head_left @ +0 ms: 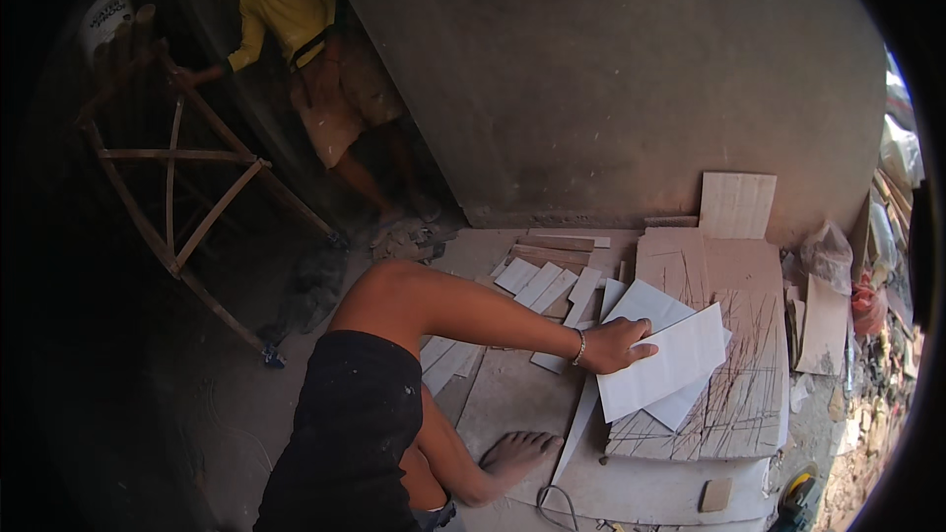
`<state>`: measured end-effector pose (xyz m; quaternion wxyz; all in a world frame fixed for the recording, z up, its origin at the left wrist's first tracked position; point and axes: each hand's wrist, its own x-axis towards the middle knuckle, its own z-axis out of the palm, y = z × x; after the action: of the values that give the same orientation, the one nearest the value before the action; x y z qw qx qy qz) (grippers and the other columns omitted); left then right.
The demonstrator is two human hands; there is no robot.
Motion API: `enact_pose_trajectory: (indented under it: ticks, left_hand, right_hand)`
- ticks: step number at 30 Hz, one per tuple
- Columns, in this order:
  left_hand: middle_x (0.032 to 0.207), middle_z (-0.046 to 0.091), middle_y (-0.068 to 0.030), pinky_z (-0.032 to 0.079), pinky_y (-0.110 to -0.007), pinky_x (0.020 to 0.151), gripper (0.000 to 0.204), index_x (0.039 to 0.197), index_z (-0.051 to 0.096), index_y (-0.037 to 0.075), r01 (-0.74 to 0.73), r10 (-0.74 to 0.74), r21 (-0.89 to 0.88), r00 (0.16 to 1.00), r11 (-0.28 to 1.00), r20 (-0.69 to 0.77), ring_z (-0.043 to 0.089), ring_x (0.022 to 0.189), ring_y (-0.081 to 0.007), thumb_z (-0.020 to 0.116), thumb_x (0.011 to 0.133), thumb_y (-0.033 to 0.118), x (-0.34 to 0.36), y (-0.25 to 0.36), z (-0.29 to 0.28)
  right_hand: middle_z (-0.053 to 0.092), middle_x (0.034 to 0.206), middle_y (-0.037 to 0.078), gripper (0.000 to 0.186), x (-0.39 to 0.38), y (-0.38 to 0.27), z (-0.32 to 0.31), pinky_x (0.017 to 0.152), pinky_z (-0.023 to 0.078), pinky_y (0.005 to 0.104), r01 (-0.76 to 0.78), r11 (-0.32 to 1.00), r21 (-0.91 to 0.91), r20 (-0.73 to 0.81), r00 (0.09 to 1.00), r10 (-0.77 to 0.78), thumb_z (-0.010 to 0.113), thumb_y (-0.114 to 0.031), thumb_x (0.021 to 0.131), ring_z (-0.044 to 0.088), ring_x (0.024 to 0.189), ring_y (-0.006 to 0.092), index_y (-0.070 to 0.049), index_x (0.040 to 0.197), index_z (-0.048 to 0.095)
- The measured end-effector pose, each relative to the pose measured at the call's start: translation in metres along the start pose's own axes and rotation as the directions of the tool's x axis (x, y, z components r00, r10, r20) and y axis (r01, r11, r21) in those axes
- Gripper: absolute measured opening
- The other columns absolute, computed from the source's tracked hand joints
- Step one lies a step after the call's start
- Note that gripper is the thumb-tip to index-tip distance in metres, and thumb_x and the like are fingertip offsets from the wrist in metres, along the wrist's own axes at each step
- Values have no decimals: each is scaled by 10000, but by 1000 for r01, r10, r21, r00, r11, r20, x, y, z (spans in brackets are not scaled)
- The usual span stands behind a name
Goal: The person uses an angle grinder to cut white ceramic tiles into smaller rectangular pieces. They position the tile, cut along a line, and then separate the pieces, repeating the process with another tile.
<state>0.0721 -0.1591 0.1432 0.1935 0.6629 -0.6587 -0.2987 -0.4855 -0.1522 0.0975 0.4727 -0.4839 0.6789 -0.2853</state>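
Observation:
My left hand (618,346), with a bracelet at the wrist, grips the left edge of a white rectangular tile (675,360). The tile is tilted above another white tile (650,303), which it partly covers. Beneath both is a stack of pale boards or tiles (746,374), its top face crossed by many dark lines. White cut strips (537,286) lie on the floor beyond my forearm. My right hand is out of the picture.
A person in a yellow top (296,5) stands at the back left, one hand on a wooden frame (177,153). A white tile (737,205) leans against the wall. A green and yellow tool (800,489) lies lower right. My bare foot (522,453) is beside the stack, near a cable (564,495).

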Motion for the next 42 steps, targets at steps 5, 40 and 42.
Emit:
enact_pose_trajectory:
  ticks: [5, 40, 42]
  left_hand:
    - [972, 685, -271, 526, -446, 838, 464, 1151, 530, -47, 176, -169, 31, 972, 984, -162, 707, 930, -371, 498, 1120, 414, -102, -52, -39]
    - [758, 622, -178, 481, -411, 704, 464, 954, 623, -20, 316, -575, -481, 425, 818, -699, 576, 699, -275, 549, 1094, 416, -126, -386, 8]
    - [767, 638, -189, 489, -415, 712, 446, 957, 629, -19, 328, -603, -506, 452, 798, -657, 609, 712, -302, 560, 1088, 401, -126, -385, 3]
  right_hand:
    - [648, 790, 86, 326, 1, -24, 14, 623, 517, 366, 108, 990, -87, 108, 989, -98, 779, -127, 733, 624, 664, 210, 26, 989, 648]
    - [639, 863, 146, 587, -49, -215, 168, 684, 568, 407, -160, 976, -146, 67, 983, 171, 734, -55, 599, 650, 701, 281, 17, 1133, 502]
    - [640, 855, 147, 582, -46, -206, 171, 674, 567, 408, -183, 970, -160, 56, 979, 194, 731, -56, 591, 648, 691, 280, 23, 1124, 509]
